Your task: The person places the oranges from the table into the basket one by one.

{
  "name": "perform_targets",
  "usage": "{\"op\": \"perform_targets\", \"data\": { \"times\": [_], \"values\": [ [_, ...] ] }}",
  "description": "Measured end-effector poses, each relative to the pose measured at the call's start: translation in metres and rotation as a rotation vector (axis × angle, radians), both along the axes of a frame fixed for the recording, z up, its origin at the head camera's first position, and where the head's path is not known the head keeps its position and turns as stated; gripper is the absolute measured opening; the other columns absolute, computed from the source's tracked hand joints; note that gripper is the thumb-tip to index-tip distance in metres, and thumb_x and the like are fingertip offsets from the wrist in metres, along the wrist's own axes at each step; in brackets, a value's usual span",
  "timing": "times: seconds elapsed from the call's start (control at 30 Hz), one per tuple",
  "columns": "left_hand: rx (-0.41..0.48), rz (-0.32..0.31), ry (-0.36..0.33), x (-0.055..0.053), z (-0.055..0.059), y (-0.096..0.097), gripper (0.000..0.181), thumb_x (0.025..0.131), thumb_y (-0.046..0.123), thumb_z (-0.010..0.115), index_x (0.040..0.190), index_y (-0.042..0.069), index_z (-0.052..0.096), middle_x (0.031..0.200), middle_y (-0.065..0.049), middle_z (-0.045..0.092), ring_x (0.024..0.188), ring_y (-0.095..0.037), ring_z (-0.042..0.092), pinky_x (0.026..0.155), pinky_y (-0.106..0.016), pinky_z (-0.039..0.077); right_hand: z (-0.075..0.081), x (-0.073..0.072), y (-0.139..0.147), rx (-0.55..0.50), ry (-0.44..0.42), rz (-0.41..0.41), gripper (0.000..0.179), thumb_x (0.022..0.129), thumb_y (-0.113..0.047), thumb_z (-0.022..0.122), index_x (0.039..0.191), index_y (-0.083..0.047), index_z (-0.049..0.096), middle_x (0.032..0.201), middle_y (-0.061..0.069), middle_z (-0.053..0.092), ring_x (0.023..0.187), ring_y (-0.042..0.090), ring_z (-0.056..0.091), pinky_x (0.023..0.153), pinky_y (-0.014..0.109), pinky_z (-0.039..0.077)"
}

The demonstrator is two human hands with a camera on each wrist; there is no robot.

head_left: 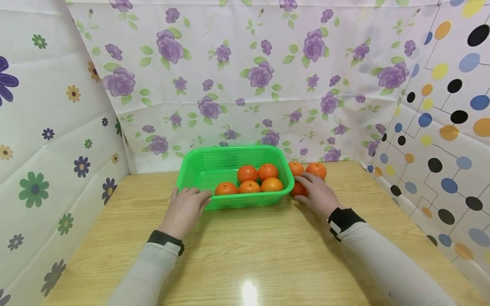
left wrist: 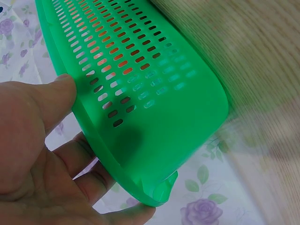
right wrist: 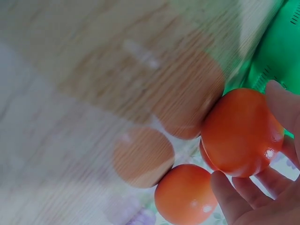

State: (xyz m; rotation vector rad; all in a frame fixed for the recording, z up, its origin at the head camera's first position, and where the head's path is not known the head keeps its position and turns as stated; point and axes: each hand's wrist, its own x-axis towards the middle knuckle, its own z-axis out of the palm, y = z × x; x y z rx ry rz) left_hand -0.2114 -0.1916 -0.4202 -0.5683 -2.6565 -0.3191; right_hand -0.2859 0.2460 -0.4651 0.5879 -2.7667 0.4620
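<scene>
Basket of green plastic (head_left: 249,201) is gripped, perhaps steadied, by left hand (head_left: 185,211); beside it, round orange fruit (right wrist: 241,132) by right hand (head_left: 320,196).

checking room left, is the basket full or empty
Neither: the basket is partly full. Five fruits lie inside, with bare floor showing at its back left.

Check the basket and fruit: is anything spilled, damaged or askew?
Nothing stands out: the green basket sits upright with five orange fruits inside, and three more beside it, near the right hand, show no visible damage.
</scene>
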Motion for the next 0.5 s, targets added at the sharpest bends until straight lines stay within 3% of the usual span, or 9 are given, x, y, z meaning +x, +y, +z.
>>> {"op": "perform_targets", "data": {
  "times": [0.5],
  "values": [
    [0.007,0.002,-0.010,0.0000,-0.0001,0.0000,0.024,0.106,0.020,0.077,0.129,0.014,0.080,0.114,-0.013,0.079,0.112,-0.043,0.070,0.115,-0.086,0.033,-0.0011,-0.0015,-0.0016,0.004,0.018,0.005,0.063,0.097,-0.018,0.089,0.153,-0.005,0.061,0.152,0.023,0.056,0.136,0.047,0.057,0.112,0.067,0.051]
  ]
}}
